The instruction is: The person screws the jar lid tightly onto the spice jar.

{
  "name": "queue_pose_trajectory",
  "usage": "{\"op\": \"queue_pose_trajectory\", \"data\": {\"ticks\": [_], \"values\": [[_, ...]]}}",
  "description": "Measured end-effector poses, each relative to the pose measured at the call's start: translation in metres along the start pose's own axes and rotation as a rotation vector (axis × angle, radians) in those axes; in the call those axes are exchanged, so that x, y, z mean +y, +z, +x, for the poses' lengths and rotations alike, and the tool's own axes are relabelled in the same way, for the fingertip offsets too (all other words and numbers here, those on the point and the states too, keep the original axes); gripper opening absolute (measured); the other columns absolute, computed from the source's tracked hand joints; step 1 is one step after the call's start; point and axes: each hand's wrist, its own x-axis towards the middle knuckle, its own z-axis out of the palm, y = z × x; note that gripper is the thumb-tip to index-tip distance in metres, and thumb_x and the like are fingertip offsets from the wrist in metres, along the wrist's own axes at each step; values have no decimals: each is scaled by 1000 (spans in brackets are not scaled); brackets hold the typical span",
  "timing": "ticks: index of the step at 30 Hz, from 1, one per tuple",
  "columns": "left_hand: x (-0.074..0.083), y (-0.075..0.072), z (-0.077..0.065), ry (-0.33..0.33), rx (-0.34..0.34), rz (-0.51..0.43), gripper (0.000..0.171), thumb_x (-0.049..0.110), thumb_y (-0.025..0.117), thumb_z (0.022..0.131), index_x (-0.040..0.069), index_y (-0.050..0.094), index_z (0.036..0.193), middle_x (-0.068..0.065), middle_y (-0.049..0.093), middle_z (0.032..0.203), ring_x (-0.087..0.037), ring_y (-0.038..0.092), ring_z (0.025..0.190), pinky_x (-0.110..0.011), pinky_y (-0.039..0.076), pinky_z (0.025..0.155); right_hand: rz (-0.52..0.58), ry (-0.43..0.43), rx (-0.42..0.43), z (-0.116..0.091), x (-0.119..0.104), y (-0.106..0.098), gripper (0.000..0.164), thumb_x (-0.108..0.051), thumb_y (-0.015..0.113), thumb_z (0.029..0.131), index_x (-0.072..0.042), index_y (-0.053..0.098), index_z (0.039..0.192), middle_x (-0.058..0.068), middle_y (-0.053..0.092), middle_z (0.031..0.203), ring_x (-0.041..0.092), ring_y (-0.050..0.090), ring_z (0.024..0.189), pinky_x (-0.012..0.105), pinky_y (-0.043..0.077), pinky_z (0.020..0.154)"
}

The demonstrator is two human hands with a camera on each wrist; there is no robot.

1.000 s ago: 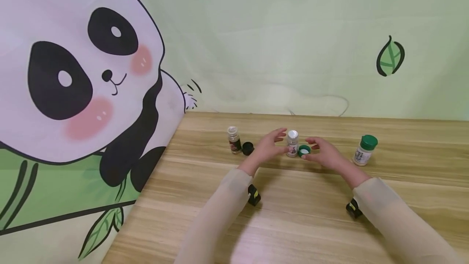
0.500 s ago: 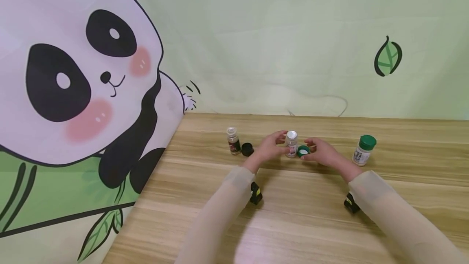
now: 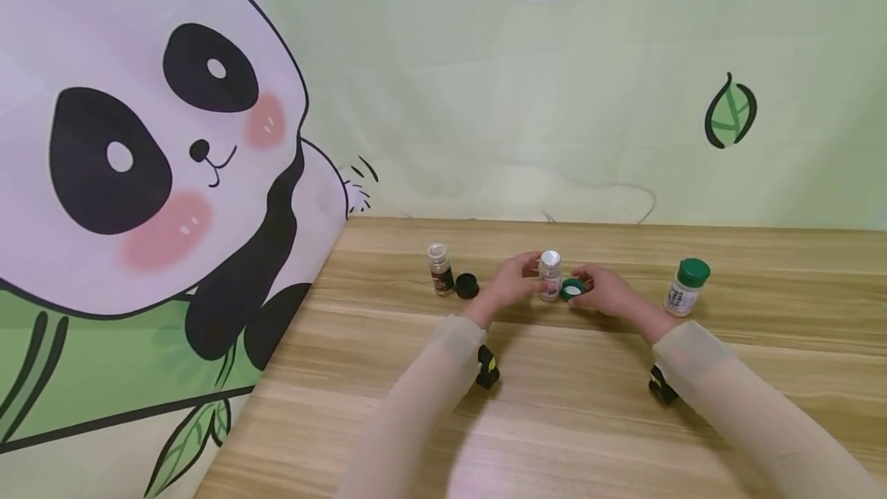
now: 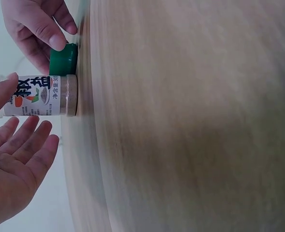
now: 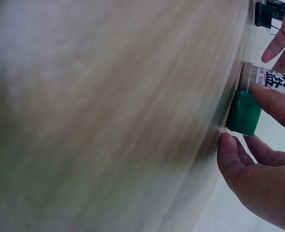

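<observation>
A small clear bottle (image 3: 550, 277) with a white label and silver top stands upright on the table. My left hand (image 3: 514, 282) is loosely around it, thumb overlapping its front; in the left wrist view, the label (image 4: 33, 96) lies between that thumb and spread, nearly straight fingers (image 4: 40, 137). Beside the bottle is a green cap (image 5: 244, 113), with a pale inside showing in the head view. My right hand (image 3: 606, 289) is loosely around the cap: its thumb (image 5: 273, 99) overlaps the cap, while fingertips (image 5: 226, 145) show a small gap below it.
To the left, a bottle with a dark label (image 3: 441, 274) stands uncapped beside a black cap (image 3: 467, 286). At right stands a green-capped bottle (image 3: 687, 287). A panda-printed cloth (image 3: 450, 83) hangs behind the wooden table (image 3: 568, 406).
Both hands have drawn slightly closer around their things, the left at the bottle, the right at the green cap. The bottles and caps stay in place; the head view shifts slightly.
</observation>
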Motion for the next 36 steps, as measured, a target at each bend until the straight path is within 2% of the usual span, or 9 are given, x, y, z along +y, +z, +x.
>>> {"op": "queue_pose_trajectory", "data": {"ticks": [12,22,31,36], "values": [[-5,4,1,5,8,-13,44,13,73,95,3,62,136,-17,67,138,-34,63,130,-43,50,112,-21,36,2,0,4,4,54,-10,74,89,17,54,131,33,65,119,39,63,107,47,55,93],[-9,3,5,13,32,8,41,15,75,93,2,67,131,-16,71,132,-31,66,124,-39,52,107,-12,37,19,-1,1,2,51,-9,74,89,18,55,129,32,66,116,38,63,105,47,55,93],[-11,2,8,9,40,55,41,20,75,94,8,68,132,-11,73,131,-24,69,123,-31,55,102,-3,48,52,0,1,2,49,-11,73,91,14,57,129,32,65,120,39,64,109,48,55,95],[-13,3,8,10,35,37,41,18,75,94,7,68,133,-11,73,131,-24,68,123,-32,55,103,-1,51,47,-3,-1,0,50,-11,74,91,15,56,129,33,65,120,37,64,107,46,55,93]]}}
